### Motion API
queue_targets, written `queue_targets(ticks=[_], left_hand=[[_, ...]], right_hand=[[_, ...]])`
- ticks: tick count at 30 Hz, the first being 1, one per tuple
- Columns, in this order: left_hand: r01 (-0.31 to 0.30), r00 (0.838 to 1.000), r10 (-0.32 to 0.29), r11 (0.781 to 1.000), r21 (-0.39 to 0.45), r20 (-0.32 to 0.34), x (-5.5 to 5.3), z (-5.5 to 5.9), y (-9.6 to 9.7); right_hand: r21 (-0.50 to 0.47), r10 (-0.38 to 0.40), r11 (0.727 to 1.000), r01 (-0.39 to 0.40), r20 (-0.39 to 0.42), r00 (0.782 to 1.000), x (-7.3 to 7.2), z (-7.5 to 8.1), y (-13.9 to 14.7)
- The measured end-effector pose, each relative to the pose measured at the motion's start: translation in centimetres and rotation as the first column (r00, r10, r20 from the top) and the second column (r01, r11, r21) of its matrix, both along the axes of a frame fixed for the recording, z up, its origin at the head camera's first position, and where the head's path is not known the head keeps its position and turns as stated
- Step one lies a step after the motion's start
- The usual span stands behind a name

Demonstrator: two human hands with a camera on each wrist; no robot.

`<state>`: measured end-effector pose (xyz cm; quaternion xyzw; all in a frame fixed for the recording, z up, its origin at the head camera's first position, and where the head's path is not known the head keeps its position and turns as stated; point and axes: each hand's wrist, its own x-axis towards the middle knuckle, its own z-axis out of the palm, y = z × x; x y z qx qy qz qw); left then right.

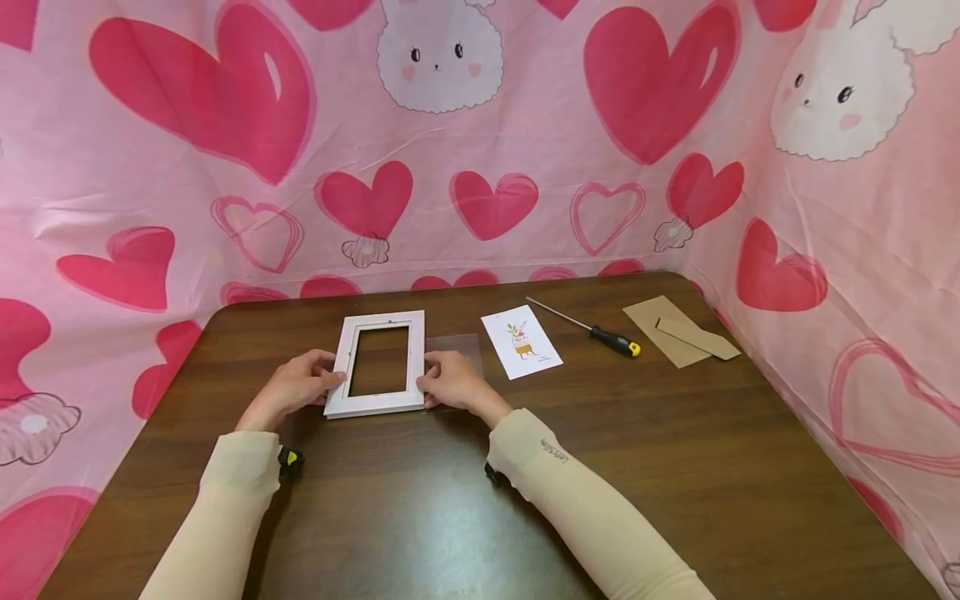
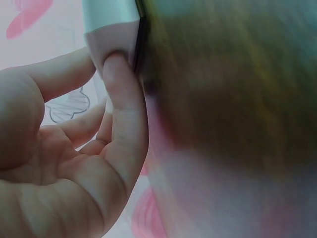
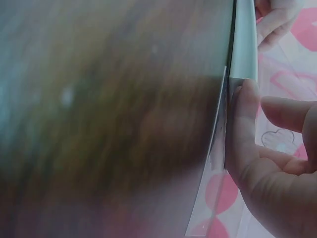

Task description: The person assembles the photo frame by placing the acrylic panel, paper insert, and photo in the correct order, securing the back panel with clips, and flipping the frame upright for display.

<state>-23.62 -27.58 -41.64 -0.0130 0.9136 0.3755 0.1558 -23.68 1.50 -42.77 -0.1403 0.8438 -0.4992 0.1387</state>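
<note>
A white picture frame (image 1: 417, 350) without a picture in it lies flat at the left of the dark table, showing the dark wood through its opening. My left hand (image 1: 300, 379) grips its left side, thumb on the near part of that edge. On the opposite side, my right hand (image 1: 456, 379) holds the right edge between thumb and fingers. Partly hidden behind the right hand is a clear sheet (image 1: 467, 345), which touches or nearly touches the frame. In the left wrist view, the fingers press against the frame's corner (image 2: 113, 37). The right wrist view shows the clear sheet (image 3: 204, 198) beside the right fingers.
Right of the clear sheet lies a white card (image 1: 502, 333) with a plant drawing. Beyond it rests a screwdriver (image 1: 613, 340) with a black and yellow handle. Farther right is a brown backing board (image 1: 660, 329) with a folded stand strip (image 1: 697, 337). Pink heart-patterned cloth hangs behind the wooden table (image 1: 420, 508).
</note>
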Motion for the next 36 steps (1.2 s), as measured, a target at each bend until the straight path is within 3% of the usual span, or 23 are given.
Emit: queue_targets(ticks=[13, 23, 36], left_hand=[[0.077, 0.997, -0.078, 0.996, 0.051, 0.014, 0.4, 0.8, 1.6], [0.099, 0.994, -0.101, 0.993, 0.061, 0.031, 0.8, 1.1, 2.7], [0.143, 0.99, -0.143, 0.987, 0.077, -0.006, 0.8, 0.8, 4.5]], right_hand=[[0.12, 0.04, 0.992, -0.032, -0.061, 0.997, -0.1, 0.3, 2.1], [0.116, 0.077, 0.991, -0.074, -0.018, 0.997, 0.1, 0.3, 3.6], [0.085, 0.087, 0.992, -0.093, 0.074, 0.993, 0.5, 1.1, 5.7]])
